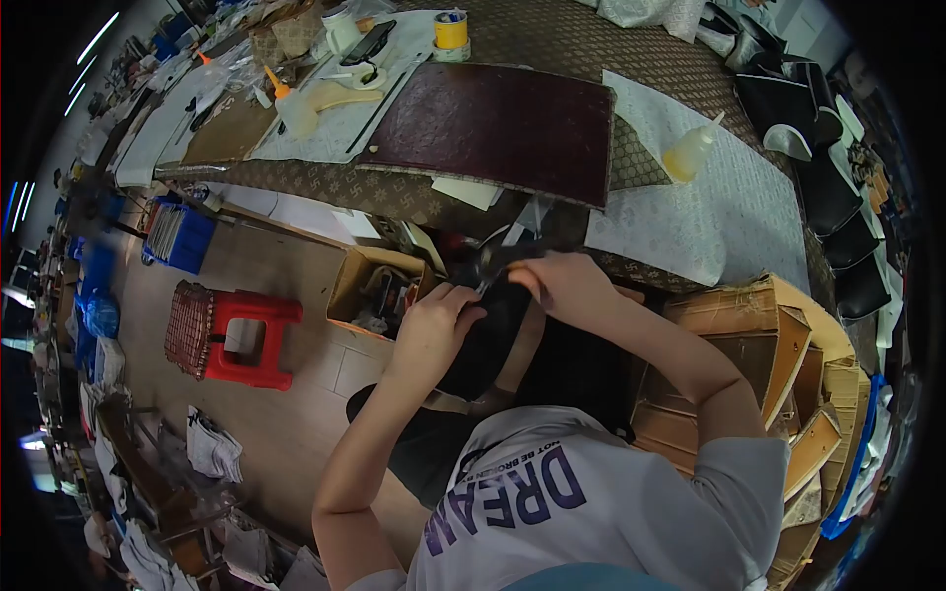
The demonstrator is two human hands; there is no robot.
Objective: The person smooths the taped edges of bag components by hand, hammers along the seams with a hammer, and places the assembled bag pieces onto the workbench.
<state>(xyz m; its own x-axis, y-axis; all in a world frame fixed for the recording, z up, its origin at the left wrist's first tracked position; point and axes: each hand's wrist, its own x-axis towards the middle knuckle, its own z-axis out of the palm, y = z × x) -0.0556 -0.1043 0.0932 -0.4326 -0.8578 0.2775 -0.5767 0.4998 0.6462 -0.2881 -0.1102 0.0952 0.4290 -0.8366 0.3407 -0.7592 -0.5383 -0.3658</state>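
In the head view my left hand (439,320) is closed, fingertips pinching the upper edge of a black, leather-like piece (483,345) that hangs over my lap. Just to the right, my right hand (567,284) is wrapped around a dark hand tool (496,260) with a metallic glint, its head close to my left fingertips. Blur hides the tool's exact kind and whether it touches the black piece.
A dark red board (493,128) lies on the patterned worktable, with a glue bottle (690,150) to its right. An open cardboard box (376,291) stands left of my hands; a red stool (251,338) is farther left. Stacked cardboard (724,364) sits at my right.
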